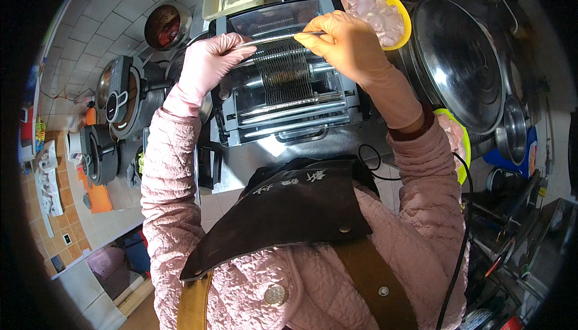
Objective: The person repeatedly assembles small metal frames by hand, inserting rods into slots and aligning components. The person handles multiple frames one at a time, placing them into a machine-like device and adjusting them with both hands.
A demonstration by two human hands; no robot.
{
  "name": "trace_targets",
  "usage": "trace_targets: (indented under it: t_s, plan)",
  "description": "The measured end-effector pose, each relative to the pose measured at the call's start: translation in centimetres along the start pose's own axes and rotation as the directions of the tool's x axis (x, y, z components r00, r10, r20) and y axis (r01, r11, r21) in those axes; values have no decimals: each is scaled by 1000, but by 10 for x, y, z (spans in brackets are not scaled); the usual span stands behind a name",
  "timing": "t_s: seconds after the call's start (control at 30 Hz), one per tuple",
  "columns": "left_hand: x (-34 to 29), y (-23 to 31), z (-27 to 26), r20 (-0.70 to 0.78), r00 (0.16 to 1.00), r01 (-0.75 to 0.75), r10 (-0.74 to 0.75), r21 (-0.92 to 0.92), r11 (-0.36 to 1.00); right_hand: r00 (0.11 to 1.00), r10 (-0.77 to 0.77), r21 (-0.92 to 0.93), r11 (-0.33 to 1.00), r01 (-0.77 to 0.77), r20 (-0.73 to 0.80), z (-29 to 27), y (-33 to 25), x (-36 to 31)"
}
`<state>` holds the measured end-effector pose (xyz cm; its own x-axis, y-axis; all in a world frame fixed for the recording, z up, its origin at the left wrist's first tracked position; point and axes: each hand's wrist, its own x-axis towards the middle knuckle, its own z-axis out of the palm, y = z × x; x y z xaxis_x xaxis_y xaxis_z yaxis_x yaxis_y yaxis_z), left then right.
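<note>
Over the grey-framed slicing machine with thin stacked metal blades, we pinch a slim silvery metal bar near its two ends, gloved left hand and gloved right hand apart, presumably to keep it steady.

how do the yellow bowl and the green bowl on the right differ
The yellow bowl lies farther from the person, past the right hand; the green bowl lies nearer, beside the right sleeve. The yellow bowl shows most of its rim, while the green bowl is largely hidden by that sleeve. Both hold pale pink, raw-looking meat.
</note>
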<state>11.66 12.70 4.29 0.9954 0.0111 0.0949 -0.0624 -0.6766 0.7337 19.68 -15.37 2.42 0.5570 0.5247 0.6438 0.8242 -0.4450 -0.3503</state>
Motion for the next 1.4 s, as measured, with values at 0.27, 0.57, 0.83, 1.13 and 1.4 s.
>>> trace_targets:
  t_s: [0.27, 0.57, 0.83, 1.13, 1.4]
  plan:
    - [2, -1, -1, 34, 999, 22, -21, -45, 999, 1000, -20, -18, 1000, 19, -19, 0, -1, 2]
    - [1, -3, -3, 46, 999, 25, -23, -60, 998, 1000, -4, 8, 1000, 4, 6, -2, -5, 2]
    - [3, -3, 0, -4, 999, -51, 51, -13, 999, 995, 47, 74, 996, -53, 88, -1, 4, -1]
    - [-1, 6, 0, -18, 997, -73, 74, 60, 996, 984, 99, 132, 984, -119, 145, -3, 1, -4]
    - [-2, 7, 2, -38, 982, -181, 188, 130, 975, 990, 82, 141, 985, -98, 113, -1, 1, -6]
